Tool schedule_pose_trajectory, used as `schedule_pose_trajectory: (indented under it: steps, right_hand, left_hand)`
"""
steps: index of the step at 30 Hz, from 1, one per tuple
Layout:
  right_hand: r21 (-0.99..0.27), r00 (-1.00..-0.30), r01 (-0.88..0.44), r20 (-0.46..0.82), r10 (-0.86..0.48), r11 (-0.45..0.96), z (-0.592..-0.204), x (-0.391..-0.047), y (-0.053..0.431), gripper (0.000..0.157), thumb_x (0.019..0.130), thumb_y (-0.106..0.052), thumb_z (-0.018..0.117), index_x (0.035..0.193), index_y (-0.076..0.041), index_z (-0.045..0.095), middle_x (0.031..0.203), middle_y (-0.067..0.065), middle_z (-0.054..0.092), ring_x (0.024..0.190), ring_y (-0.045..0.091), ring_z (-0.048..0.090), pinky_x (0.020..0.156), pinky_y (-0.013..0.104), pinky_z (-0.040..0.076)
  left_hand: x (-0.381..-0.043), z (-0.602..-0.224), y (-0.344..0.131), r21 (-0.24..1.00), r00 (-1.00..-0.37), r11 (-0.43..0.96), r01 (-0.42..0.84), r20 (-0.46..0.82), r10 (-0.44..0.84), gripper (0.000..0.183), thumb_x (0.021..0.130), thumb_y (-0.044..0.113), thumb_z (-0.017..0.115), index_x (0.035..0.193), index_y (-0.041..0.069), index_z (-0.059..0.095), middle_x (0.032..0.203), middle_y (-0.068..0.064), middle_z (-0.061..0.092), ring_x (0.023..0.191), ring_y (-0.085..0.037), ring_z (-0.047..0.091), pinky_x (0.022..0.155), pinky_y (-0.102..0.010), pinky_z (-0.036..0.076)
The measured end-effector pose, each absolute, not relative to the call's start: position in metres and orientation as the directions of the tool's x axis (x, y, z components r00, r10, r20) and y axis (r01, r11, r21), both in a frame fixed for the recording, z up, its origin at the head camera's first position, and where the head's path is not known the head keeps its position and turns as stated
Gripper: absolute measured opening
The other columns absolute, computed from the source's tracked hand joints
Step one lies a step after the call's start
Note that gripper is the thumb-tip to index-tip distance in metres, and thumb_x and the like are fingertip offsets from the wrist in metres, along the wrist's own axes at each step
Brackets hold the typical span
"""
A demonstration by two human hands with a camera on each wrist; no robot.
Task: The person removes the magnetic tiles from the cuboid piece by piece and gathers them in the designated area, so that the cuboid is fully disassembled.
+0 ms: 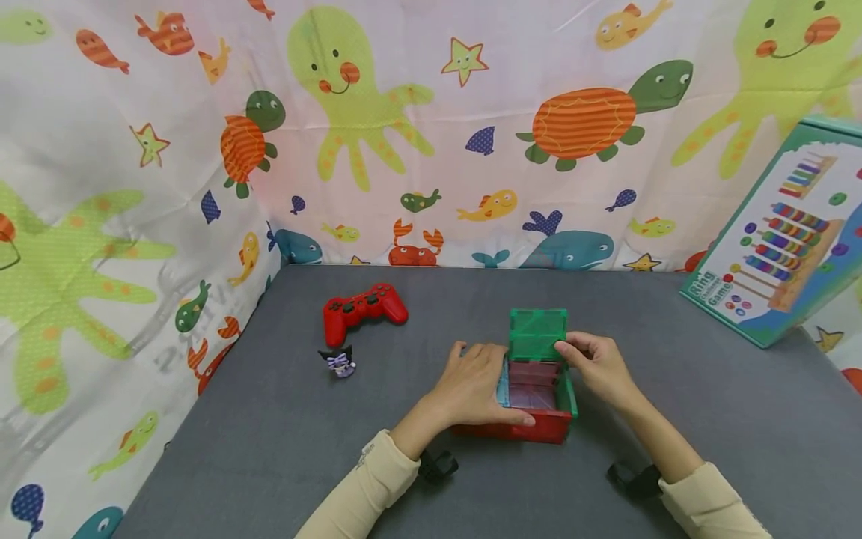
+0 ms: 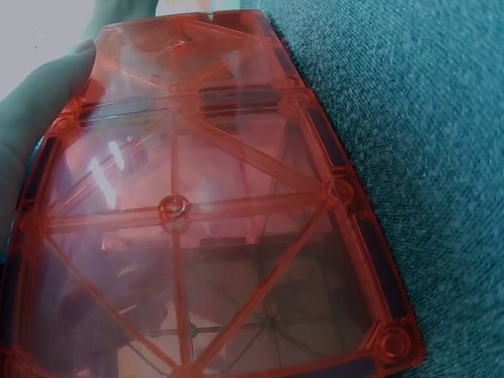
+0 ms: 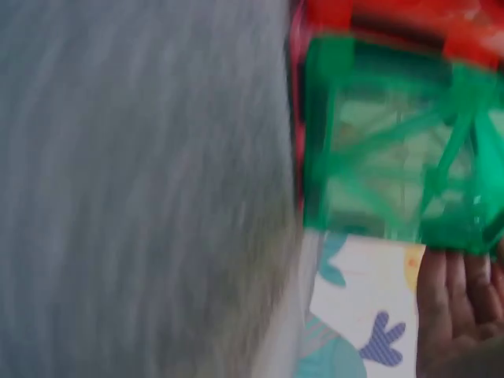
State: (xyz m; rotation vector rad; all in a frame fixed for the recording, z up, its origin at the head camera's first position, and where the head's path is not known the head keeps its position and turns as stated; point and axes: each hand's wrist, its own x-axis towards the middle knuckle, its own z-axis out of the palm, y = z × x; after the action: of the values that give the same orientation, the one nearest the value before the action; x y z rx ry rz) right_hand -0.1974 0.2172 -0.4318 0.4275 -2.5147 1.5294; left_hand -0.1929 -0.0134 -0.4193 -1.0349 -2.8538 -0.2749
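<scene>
A box built of see-through magnetic tiles stands on the table, with a red front wall point(image 1: 548, 425) and a green right side point(image 1: 566, 394). Across its left part lies my left hand point(image 1: 474, 389), thumb along the front and fingers at the back, holding it. A light blue tile point(image 1: 503, 385) shows beside that hand. My right hand point(image 1: 601, 367) pinches the right edge of an upright green magnetic tile point(image 1: 537, 335) at the back of the box. In the left wrist view, red tiles point(image 2: 175, 206) fill the foreground. The right wrist view is blurred; green tile point(image 3: 394, 150) appears above the fingers.
On the grey table point(image 1: 269, 449), a red game controller point(image 1: 364, 311) lies at the back left, with a small purple-and-black figurine point(image 1: 340, 363) in front of it. A large green game box point(image 1: 781, 232) leans at the right. Printed fabric point(image 1: 417, 135) hangs behind.
</scene>
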Motion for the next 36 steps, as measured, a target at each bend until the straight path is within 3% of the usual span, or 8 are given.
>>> schedule_pose_trajectory:
  steps: [4, 7, 13, 20, 30, 33, 36]
  right_hand:
    - [-0.890, -0.979, -0.203, 0.191, -0.071, 0.409, -0.433, -0.198, 0.212, 0.031, 0.094, -0.020, 0.053, 0.103, 0.008, 0.063, 0.080, 0.003, 0.069, 0.071, -0.005, 0.060, 0.065, 0.017, 0.051]
    - [-0.935, -0.996, -0.084, 0.087, -0.006, 0.345, -0.433, -0.201, 0.211, 0.044, 0.094, -0.026, 0.053, 0.114, 0.013, 0.056, 0.080, -0.007, 0.068, 0.071, -0.007, 0.061, 0.066, 0.016, 0.050]
    - [-0.993, -0.999, 0.038, -0.037, 0.014, 0.110, -0.426, -0.216, 0.219, 0.054, 0.093, -0.026, 0.053, 0.123, 0.017, 0.042, 0.077, -0.020, 0.065, 0.073, -0.002, 0.065, 0.071, 0.020, 0.052]
    - [-0.993, -0.991, 0.119, -0.119, -0.054, 0.016, -0.423, -0.246, 0.229, 0.054, 0.092, -0.007, 0.052, 0.138, 0.011, 0.028, 0.084, -0.015, 0.062, 0.080, -0.003, 0.064, 0.075, 0.018, 0.051]
    - [-0.979, -0.973, 0.204, -0.203, -0.114, 0.003, -0.440, -0.295, 0.228, 0.053, 0.095, -0.003, 0.045, 0.140, 0.010, 0.022, 0.085, -0.010, 0.063, 0.081, -0.001, 0.065, 0.091, 0.028, 0.044]
    - [-0.974, -0.967, 0.225, -0.219, -0.128, -0.031, -0.447, -0.308, 0.224, 0.052, 0.094, 0.001, 0.043, 0.139, 0.013, 0.021, 0.095, 0.004, 0.063, 0.079, 0.002, 0.066, 0.089, 0.027, 0.046]
    - [-0.960, -0.956, 0.271, -0.260, -0.136, -0.069, -0.451, -0.318, 0.220, 0.052, 0.094, 0.005, 0.041, 0.139, 0.014, 0.018, 0.120, 0.024, 0.049, 0.077, 0.003, 0.065, 0.089, 0.025, 0.046]
  left_hand:
    - [-0.193, -0.420, -0.013, 0.126, -0.761, 0.752, 0.647, 0.160, 0.629, 0.094, 0.062, 0.080, 0.055, 0.127, 0.013, 0.043, 0.118, 0.002, 0.054, 0.107, -0.013, 0.049, 0.092, -0.042, 0.029]
    - [-0.194, -0.420, -0.013, 0.118, -0.759, 0.752, 0.649, 0.172, 0.628, 0.092, 0.062, 0.080, 0.056, 0.125, 0.015, 0.044, 0.113, 0.004, 0.054, 0.103, -0.012, 0.049, 0.090, -0.040, 0.029]
    - [-0.194, -0.420, -0.015, 0.122, -0.757, 0.749, 0.651, 0.174, 0.630, 0.089, 0.062, 0.081, 0.055, 0.123, 0.017, 0.044, 0.108, 0.006, 0.053, 0.096, -0.010, 0.048, 0.086, -0.038, 0.030]
    - [-0.194, -0.420, -0.014, 0.128, -0.761, 0.751, 0.648, 0.161, 0.629, 0.088, 0.062, 0.081, 0.054, 0.123, 0.018, 0.043, 0.107, 0.007, 0.052, 0.096, -0.010, 0.047, 0.084, -0.037, 0.030]
    - [-0.197, -0.419, -0.013, 0.109, -0.755, 0.749, 0.653, 0.164, 0.635, 0.089, 0.062, 0.081, 0.054, 0.124, 0.018, 0.043, 0.110, 0.007, 0.052, 0.096, -0.010, 0.046, 0.083, -0.036, 0.030]
    - [-0.196, -0.418, -0.013, 0.106, -0.759, 0.753, 0.649, 0.157, 0.632, 0.089, 0.062, 0.082, 0.053, 0.124, 0.019, 0.043, 0.109, 0.007, 0.052, 0.095, -0.010, 0.046, 0.082, -0.035, 0.029]
    - [-0.195, -0.419, -0.013, 0.112, -0.762, 0.755, 0.646, 0.150, 0.630, 0.089, 0.062, 0.082, 0.052, 0.123, 0.019, 0.043, 0.108, 0.007, 0.052, 0.094, -0.010, 0.046, 0.081, -0.035, 0.029]
